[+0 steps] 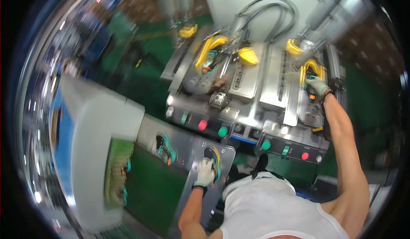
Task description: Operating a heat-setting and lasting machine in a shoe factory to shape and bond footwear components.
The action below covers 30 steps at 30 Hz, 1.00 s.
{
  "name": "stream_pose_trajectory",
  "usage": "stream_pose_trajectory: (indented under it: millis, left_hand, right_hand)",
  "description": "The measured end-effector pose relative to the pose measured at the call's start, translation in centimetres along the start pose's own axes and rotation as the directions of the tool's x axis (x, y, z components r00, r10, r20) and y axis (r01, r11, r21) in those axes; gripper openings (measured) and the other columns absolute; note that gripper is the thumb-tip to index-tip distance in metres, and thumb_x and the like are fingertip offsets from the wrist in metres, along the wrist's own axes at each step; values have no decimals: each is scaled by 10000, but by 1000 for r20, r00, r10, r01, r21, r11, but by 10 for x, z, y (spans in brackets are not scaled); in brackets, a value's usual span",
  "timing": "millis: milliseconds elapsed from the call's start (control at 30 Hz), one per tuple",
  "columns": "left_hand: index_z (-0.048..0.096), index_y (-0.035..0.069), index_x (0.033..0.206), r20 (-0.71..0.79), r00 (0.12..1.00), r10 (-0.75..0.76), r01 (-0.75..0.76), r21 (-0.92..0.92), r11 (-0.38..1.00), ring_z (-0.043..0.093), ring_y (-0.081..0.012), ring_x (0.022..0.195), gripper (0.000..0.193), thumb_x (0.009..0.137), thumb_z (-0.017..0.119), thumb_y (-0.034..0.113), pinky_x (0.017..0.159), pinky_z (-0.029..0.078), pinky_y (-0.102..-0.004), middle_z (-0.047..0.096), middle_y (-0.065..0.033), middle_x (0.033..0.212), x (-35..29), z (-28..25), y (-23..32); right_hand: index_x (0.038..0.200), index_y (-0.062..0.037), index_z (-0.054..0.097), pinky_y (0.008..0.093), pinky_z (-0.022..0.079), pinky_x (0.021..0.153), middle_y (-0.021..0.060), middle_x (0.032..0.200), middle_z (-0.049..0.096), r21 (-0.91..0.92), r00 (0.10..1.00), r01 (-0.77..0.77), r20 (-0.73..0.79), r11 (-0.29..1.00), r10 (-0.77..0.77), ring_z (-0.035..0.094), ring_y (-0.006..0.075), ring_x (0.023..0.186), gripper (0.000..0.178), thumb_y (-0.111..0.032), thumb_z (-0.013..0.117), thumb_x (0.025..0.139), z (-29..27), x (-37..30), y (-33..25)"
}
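Observation:
My left hand point(206, 173), in a pale work glove, is closed on the edge of a wire bundle point(217, 161) with yellow and teal strands, over the grey metal plate point(227, 153). A similar bundle with teal wires point(167, 148) lies farther left on the grey surface. My right arm stretches out to the right-hand machine. There, my gloved right hand point(317, 86) is among wires by a yellow curved part point(314, 64), with a small orange piece point(312, 96) just below it. Blur hides its fingertips and whatever they touch.
Two machine stations carry front control panels with red point(202, 125) and green buttons point(266, 144). At the left station, wires with orange bits point(208, 69) lie beside another yellow part point(210, 50). A large light-coloured cabinet point(100, 149) stands at left. Grey hoses point(273, 0) arch behind the machines.

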<state>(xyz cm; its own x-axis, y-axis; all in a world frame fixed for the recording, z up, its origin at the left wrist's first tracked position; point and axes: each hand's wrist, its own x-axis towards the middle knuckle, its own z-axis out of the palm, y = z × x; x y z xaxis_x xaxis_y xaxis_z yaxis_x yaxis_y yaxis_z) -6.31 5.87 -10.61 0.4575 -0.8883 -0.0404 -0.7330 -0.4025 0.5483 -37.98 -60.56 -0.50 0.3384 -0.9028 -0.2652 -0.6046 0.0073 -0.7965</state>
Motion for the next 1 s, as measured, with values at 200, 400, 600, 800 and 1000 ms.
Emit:
stream_pose_trajectory:
  millis: [200, 400, 600, 800, 1000]
  left_hand:
    - [687, 77, 1079, -249, 917, -312, 307, -60, 950, 490, -403, 1164, 347, 747, 632, -9, 1031, 425, -486, 567, -152, 1191, -35, 39, 4]
    - [550, 51, 1345, -134, 962, -238, 169, -391, 905, 455, -427, 1298, 566, 787, 636, 97, 1138, 384, -487, 537, -211, 1335, -41, 15, -10]
    - [539, -36, 1332, -265, 881, -392, 266, -408, 873, 539, -410, 1236, 511, 870, 659, 148, 1092, 425, -472, 597, -238, 1277, -119, -51, -147]
    - [502, -38, 1360, -575, 598, -559, 590, -156, 792, 468, -444, 1282, 472, 916, 601, 85, 1091, 408, -509, 498, -263, 1379, -166, -133, -346]
    - [489, 24, 1356, -706, 541, -457, 804, 275, 527, 430, -412, 1311, 592, 853, 710, 244, 1122, 329, -574, 487, -192, 1382, -149, -268, -491]
  right_hand:
    - [1539, 42, 350, 396, 237, 1236, 241, 1624, 322, -197, 754, 592, -208, 782, -623, 301, 302, 1521, 614, -202, 572, 1021, 127, -200, -116]
    - [1572, 62, 170, 526, 170, 1249, 325, 1625, 193, -642, 811, 564, 311, 520, -495, 177, 492, 1519, 1002, -85, 766, 779, 276, -337, -9]
    - [1572, 40, 197, 530, 171, 1244, 300, 1638, 166, -685, 845, 513, 297, 518, -444, 154, 470, 1531, 1032, -107, 812, 756, 294, -352, -34]
    - [1556, 56, 235, 468, 208, 1246, 301, 1625, 213, -608, 893, 449, 337, 655, -299, 205, 457, 1521, 861, -90, 723, 862, 306, -401, -6]
    - [1541, 52, 269, 437, 272, 1220, 303, 1574, 311, -768, 950, 250, 312, 590, 4, 311, 407, 1478, 810, -148, 717, 897, 254, -436, 80]
